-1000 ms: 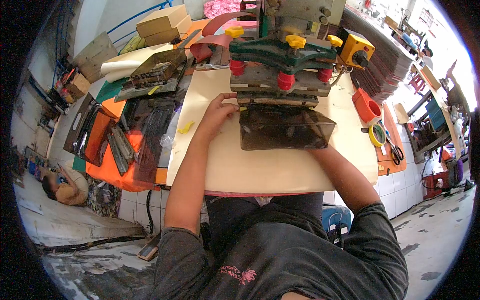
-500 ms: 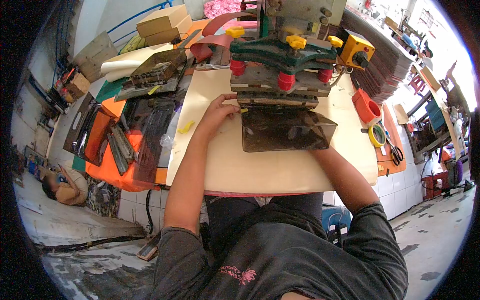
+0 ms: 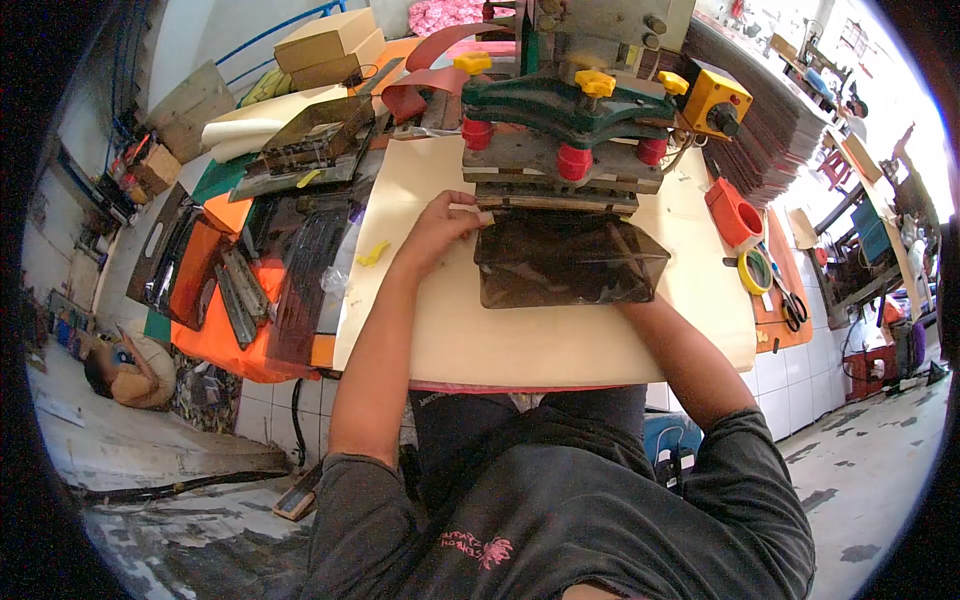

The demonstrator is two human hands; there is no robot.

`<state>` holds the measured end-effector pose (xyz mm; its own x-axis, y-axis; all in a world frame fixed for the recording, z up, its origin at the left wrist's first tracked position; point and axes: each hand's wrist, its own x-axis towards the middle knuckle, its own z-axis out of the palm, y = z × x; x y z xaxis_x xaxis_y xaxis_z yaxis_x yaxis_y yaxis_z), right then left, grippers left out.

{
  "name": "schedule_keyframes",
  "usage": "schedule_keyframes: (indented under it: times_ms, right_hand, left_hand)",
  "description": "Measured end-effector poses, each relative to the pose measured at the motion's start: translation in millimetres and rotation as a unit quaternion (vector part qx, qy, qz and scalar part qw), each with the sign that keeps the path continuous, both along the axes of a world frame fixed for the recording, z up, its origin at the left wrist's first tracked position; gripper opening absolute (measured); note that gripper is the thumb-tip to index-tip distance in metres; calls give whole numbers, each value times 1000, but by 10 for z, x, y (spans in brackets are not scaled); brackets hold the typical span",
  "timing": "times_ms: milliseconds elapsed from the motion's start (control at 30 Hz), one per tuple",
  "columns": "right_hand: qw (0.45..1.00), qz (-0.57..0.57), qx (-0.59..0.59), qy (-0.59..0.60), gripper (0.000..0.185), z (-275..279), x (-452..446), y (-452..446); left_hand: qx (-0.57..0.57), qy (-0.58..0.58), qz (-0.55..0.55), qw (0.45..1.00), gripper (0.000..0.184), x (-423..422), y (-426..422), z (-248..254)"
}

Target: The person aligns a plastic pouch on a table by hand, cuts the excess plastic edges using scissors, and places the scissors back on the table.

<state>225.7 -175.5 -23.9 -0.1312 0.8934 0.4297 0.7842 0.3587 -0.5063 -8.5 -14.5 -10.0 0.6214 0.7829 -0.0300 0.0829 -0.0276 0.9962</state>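
Note:
A dark, see-through plastic piece (image 3: 570, 265), shaped like a shallow box or folded cover, lies under the front edge of the heat press head (image 3: 560, 160). My left hand (image 3: 447, 232) is at its upper left corner, with thumb and fingers closed together on the corner just beside the press plate. My right forearm reaches in from the lower right, and the hand is behind or inside the dark plastic, so its fingers are hidden. Beneath everything is a cream-coloured board (image 3: 540, 345).
Left of the board, similar dark plastic pieces (image 3: 310, 135) and metal bars (image 3: 240, 300) lie on orange cloth. A red tape dispenser (image 3: 735, 215), a yellow tape roll (image 3: 754, 271) and scissors (image 3: 793, 308) are at the right. A yellow scrap (image 3: 373, 254) lies by my left forearm. Another person (image 3: 145, 370) sits at far left.
The dark plastic piece has shifted slightly left and tilted. The yellow tab at its upper left corner no longer shows by my left fingers. My left hand stays at that corner.

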Motion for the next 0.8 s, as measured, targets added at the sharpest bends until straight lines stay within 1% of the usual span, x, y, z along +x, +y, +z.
schedule_keyframes:
  times_ms: [100,133,200,233,267,300,367,400,467,500,567,600,667,700,767,800]
  right_hand:
    - [999,21,-6,33,48,-56,16,15]
    - [985,47,-32,161,47,-76,-1,22]
    - [953,72,-57,287,47,-41,-22,-14]
    - [978,35,-75,192,48,188,-112,-93]
    - [991,-1,-92,94,49,308,-163,-138]
    - [991,-1,-91,94,49,298,-163,-144]
    - [991,-5,-39,129,49,270,-142,-160]
    - [991,-4,-39,129,49,260,-111,-177]
    - [980,16,-72,185,48,247,-59,-216]
    - [980,16,-72,185,48,342,-104,-255]
    - [995,-38,-46,83,49,625,-220,-358]
    - [995,-39,-46,83,49,544,-150,-345]
    - [974,60,-58,213,49,238,124,-295]
    - [974,58,-57,213,49,167,204,-288]
    - [955,48,-87,280,50,31,352,-289]
    - [955,46,-87,280,50,-122,466,-264]
  left_hand:
    - [24,15,-3,1000,52,19,34,-69]
    - [23,5,-6,1000,51,17,33,-75]
    - [22,-4,-9,1000,51,10,4,-37]
    - [20,8,-14,1000,48,1,-44,45]
    - [17,19,-19,999,45,-5,-70,93]
    - [17,19,-19,999,45,-7,-64,87]
    - [20,5,-36,999,42,-15,-51,64]
    - [20,5,-35,999,42,-11,-47,57]
    - [64,67,-13,996,43,6,-43,37]
    - [64,67,-13,996,43,9,-53,36]
    - [93,83,2,992,40,13,-80,51]
    - [94,83,1,992,40,9,-82,65]
    - [121,137,-14,983,38,7,-88,103]
    - [122,137,-16,983,38,20,-115,133]
    - [110,125,-39,985,38,51,-189,179]
    - [109,125,-42,985,38,65,-207,176]
